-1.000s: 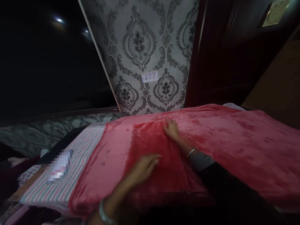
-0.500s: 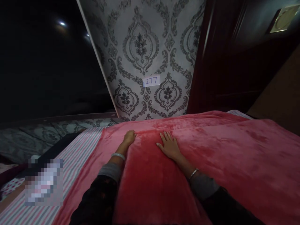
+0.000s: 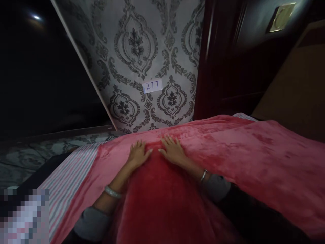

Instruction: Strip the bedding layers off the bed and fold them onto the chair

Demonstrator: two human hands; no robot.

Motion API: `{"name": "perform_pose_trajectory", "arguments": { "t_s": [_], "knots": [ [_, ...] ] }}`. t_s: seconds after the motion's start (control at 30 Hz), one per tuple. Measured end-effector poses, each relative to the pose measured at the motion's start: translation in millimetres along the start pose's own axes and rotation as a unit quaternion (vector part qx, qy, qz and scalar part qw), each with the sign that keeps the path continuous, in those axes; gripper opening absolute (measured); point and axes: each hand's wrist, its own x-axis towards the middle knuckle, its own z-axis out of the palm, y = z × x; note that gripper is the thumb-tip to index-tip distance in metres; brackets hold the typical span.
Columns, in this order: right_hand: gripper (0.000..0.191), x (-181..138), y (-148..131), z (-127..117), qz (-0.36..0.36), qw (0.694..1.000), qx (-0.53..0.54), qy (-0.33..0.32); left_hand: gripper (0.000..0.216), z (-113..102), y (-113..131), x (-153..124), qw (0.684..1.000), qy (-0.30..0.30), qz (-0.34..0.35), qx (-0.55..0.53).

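A plush blanket [image 3: 238, 162] in red and pink covers most of the surface before me. A darker red folded section of it runs down the middle towards me. My left hand [image 3: 138, 154] lies flat on the blanket near the far end of that section, thumb and fingers spread. To its right, my right hand [image 3: 174, 149] also rests palm down on the blanket with its fingers apart. The two thumbs point at each other with a small gap between. Neither hand grips anything.
Left of the blanket shows a striped sheet [image 3: 72, 173]. A large dark screen [image 3: 48, 78] stands at the left. Behind, a paper label [image 3: 152, 86] reading 277 is on the patterned wallpaper [image 3: 134, 44]. A dark wooden panel [image 3: 225, 67] and a brown board [image 3: 297, 81] are at the right.
My left hand has gone from a closed grip on the blanket to lying flat with fingers spread. The hands are closer together. The view has turned slightly right.
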Motion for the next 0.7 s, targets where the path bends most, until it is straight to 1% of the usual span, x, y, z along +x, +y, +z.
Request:
{"name": "perform_pose_trajectory", "arguments": {
  "t_s": [0.07, 0.17, 0.23, 0.3, 0.37, 0.43, 0.53, 0.6, 0.67, 0.7],
  "knots": [
    [0.069, 5.0, 8.2, 9.5, 0.022, 1.0, -0.012, -0.018, 0.071, 15.3, 10.9, -13.3, 0.999, -0.016, 0.034, 0.033],
    [0.072, 4.8, 23.3, 25.0, 0.058, 0.997, -0.021, -0.049, 0.071, 35.4, 14.5, -25.3, 0.998, -0.022, 0.037, 0.046],
    [0.074, 2.3, 30.2, 30.6, 0.057, 0.997, -0.021, -0.042, 0.072, 41.6, 13.0, -27.1, 0.998, -0.021, 0.039, 0.045],
    [0.075, 1.3, 33.2, 30.5, 0.053, 0.998, -0.012, -0.037, 0.074, 42.4, 12.7, -25.2, 0.998, -0.034, 0.038, 0.044],
    [0.075, 2.8, 33.0, 24.9, 0.055, 0.998, 0.005, -0.043, 0.075, 39.7, 14.3, -21.2, 0.997, -0.055, 0.033, 0.043],
    [0.073, 5.4, 30.5, 14.9, 0.064, 0.995, 0.028, -0.065, 0.076, 33.5, 16.2, -16.9, 0.996, -0.076, 0.025, 0.033],
    [0.07, 1.4, 21.6, -3.2, 0.089, 0.988, 0.066, -0.11, 0.073, 16.3, 16.0, -17.0, 0.992, -0.125, 0.021, 0.004],
    [0.072, -13.5, 12.4, -11.8, 0.079, 0.989, 0.078, -0.103, 0.07, 2.5, 14.2, -28.3, 0.99, -0.139, 0.031, -0.016],
    [0.076, -39.2, 2.7, -13.5, 0.026, 0.995, 0.074, -0.067, 0.069, -6.4, 12.8, -51.2, 0.991, -0.118, 0.062, -0.025],
    [0.078, -54.3, -1.3, -11.6, -0.006, 0.996, 0.069, -0.054, 0.07, -7.2, 12.8, -66.0, 0.991, -0.102, 0.084, -0.022]
  ]
}}
